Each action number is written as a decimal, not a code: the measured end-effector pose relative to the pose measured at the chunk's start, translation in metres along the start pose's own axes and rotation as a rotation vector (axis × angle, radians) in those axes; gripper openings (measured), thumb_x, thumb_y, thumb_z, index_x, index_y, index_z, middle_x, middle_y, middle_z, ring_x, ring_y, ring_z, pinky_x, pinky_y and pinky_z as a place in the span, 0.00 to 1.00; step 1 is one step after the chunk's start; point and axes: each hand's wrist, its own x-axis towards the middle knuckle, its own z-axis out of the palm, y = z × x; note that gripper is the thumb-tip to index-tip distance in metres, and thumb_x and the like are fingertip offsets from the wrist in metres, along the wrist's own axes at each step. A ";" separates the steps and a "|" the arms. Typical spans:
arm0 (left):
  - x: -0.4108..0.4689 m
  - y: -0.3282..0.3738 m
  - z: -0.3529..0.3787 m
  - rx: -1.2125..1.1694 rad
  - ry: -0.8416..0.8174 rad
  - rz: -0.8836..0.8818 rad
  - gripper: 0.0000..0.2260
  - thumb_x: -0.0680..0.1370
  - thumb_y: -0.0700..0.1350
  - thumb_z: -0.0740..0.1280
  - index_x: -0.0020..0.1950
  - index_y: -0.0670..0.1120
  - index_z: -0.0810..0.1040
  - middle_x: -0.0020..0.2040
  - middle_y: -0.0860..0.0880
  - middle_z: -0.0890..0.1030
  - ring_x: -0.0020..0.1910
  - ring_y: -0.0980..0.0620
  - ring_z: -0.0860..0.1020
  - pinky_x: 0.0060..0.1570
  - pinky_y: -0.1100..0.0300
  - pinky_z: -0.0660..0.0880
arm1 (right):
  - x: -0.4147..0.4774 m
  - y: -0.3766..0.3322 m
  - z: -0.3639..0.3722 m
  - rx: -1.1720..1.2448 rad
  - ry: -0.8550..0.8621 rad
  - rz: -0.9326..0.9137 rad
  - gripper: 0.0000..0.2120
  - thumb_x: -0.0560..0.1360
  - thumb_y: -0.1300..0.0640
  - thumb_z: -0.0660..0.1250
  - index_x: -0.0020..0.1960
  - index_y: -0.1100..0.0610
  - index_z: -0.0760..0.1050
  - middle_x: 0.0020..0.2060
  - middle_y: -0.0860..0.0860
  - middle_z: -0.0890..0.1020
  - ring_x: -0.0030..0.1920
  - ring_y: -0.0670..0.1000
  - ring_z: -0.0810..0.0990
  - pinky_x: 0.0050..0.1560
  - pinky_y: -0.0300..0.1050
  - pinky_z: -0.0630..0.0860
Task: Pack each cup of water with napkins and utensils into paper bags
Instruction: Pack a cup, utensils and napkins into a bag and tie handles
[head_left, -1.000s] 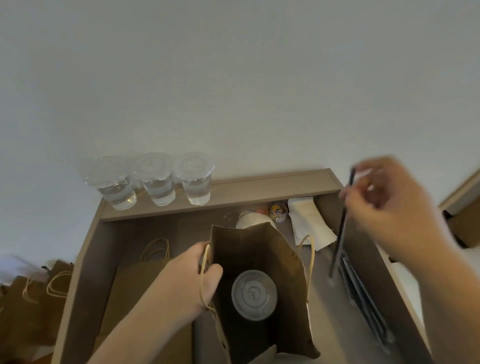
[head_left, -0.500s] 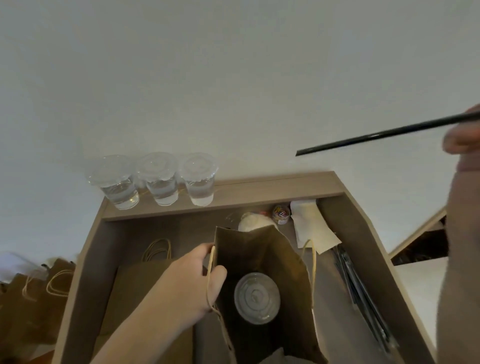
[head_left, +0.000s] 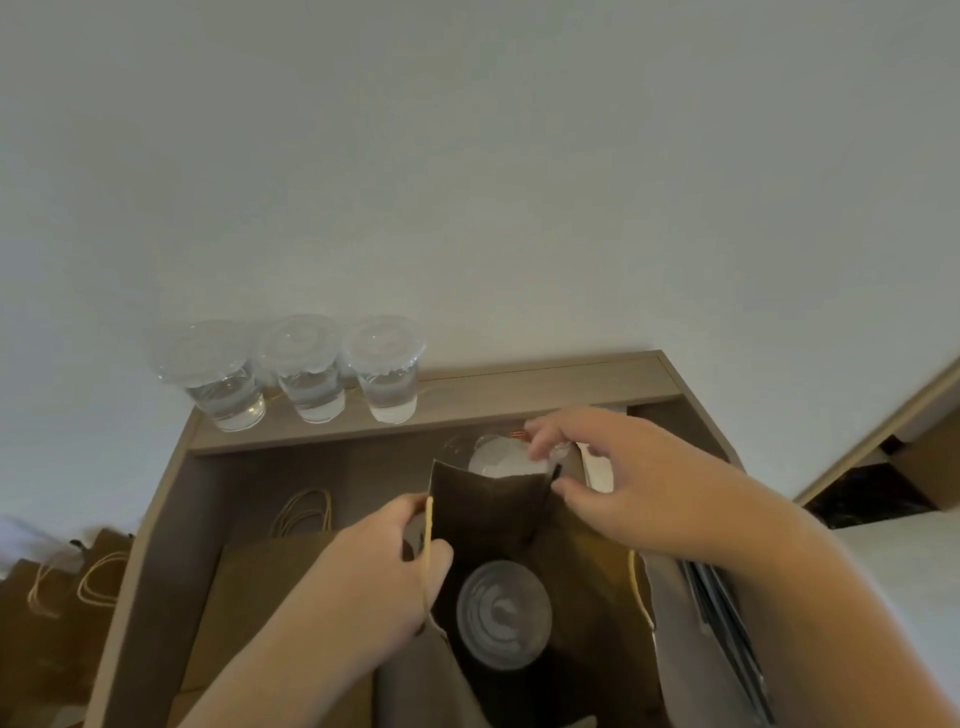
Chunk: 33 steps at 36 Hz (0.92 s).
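Observation:
An open brown paper bag (head_left: 488, 514) stands in the wooden tray, and a lidded cup of water (head_left: 504, 614) sits upright inside it. My left hand (head_left: 387, 571) grips the bag's left rim and its cord handle. Over the bag's far right corner, my right hand (head_left: 623, 483) pinches a black straw (head_left: 556, 472); only its short top end shows between thumb and fingers. The rest of the straw is hidden behind the bag's wall. Three more lidded cups of water (head_left: 311, 374) stand in a row on the back ledge.
Flat paper bags (head_left: 260, 597) lie in the tray to the left. Several bags (head_left: 57, 597) stand outside the tray's left wall. A pile of black straws (head_left: 727, 618) lies along the right wall. White napkins (head_left: 600, 475) and a white round container (head_left: 501, 460) sit behind the bag.
My right hand has come down from the upper right with the black straw to the bag's far right corner. The left hand has kept its hold on the bag.

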 end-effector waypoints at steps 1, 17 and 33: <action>0.000 0.001 0.000 0.002 -0.001 -0.001 0.13 0.82 0.56 0.65 0.66 0.57 0.74 0.42 0.57 0.85 0.43 0.69 0.80 0.31 0.73 0.74 | 0.000 0.004 -0.005 0.021 -0.021 -0.004 0.15 0.83 0.45 0.68 0.67 0.31 0.73 0.71 0.24 0.71 0.67 0.26 0.70 0.66 0.27 0.67; 0.000 0.009 0.009 -0.027 0.053 0.006 0.13 0.83 0.54 0.65 0.67 0.59 0.74 0.43 0.57 0.84 0.43 0.59 0.82 0.38 0.71 0.73 | 0.056 0.220 0.086 -0.437 -0.147 0.413 0.46 0.76 0.41 0.73 0.86 0.44 0.52 0.85 0.49 0.57 0.85 0.57 0.57 0.83 0.62 0.59; 0.001 -0.001 0.007 -0.004 0.021 0.025 0.13 0.81 0.58 0.63 0.66 0.61 0.73 0.43 0.61 0.84 0.44 0.65 0.81 0.38 0.68 0.74 | 0.058 0.214 0.069 -0.171 0.150 0.615 0.14 0.87 0.53 0.56 0.60 0.52 0.80 0.50 0.52 0.84 0.48 0.52 0.84 0.52 0.54 0.83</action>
